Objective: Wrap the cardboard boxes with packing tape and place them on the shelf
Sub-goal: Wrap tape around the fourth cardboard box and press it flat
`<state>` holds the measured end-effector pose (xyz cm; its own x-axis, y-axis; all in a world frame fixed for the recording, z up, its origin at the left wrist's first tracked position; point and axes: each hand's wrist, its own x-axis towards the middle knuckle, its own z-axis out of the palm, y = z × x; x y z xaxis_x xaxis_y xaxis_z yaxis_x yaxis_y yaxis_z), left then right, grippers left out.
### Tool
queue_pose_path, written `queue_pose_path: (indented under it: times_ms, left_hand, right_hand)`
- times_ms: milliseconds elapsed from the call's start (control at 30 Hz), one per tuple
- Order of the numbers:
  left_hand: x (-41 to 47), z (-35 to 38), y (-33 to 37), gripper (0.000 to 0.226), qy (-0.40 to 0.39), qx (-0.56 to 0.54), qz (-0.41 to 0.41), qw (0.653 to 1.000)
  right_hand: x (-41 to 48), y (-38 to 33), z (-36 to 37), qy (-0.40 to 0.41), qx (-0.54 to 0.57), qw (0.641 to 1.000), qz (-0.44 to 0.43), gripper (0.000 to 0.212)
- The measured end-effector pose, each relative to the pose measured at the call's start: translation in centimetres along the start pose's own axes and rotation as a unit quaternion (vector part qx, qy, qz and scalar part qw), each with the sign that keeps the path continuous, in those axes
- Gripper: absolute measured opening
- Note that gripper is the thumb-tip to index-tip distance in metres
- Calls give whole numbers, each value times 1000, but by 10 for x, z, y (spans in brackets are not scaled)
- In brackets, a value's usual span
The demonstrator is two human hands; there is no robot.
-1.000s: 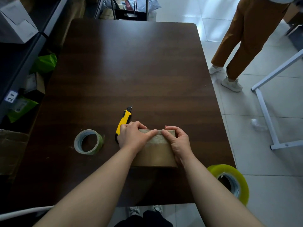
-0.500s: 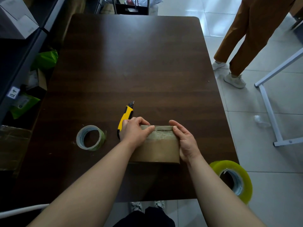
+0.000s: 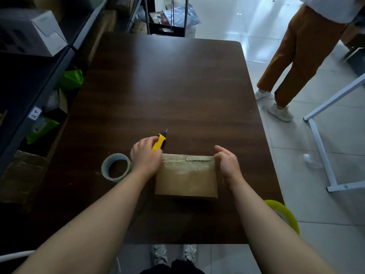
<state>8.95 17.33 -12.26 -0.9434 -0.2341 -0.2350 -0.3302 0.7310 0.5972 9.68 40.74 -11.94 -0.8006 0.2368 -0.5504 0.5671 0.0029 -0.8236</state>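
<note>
Brown cardboard box is lying flat near the front edge of the table, wrinkled clear tape running across its far end, small tape roll lying flat to its left, yellow-green roll sitting past the table's right edge.

Box sits on table. Tape roll lies left of it, knife behind its left corner. Shelf stands left of table.

White label on the shelf rail, possibly ending in "4".
</note>
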Motion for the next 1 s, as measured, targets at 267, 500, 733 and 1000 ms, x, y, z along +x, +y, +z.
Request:
queue_pose_path:
  times_ms: [267,500,733,1000]
  left_hand:
    - [-5,-19,-88,27,-50,225,-165,959]
    - [-7,-51,-76,24,66,-40,-113,991]
    - [-18,-93,-7,27,13,-345,9,938]
    - [-15,-113,26,14,-25,-460,7,887]
  right_hand:
    - [-15,-30,36,-8,-141,983,-118,47]
    - [-30,-40,69,-54,-127,980,-144,40]
    - [-61,-75,103,-206,-85,963,-148,30]
    - [-72,-98,93,-237,-33,954,-181,25]
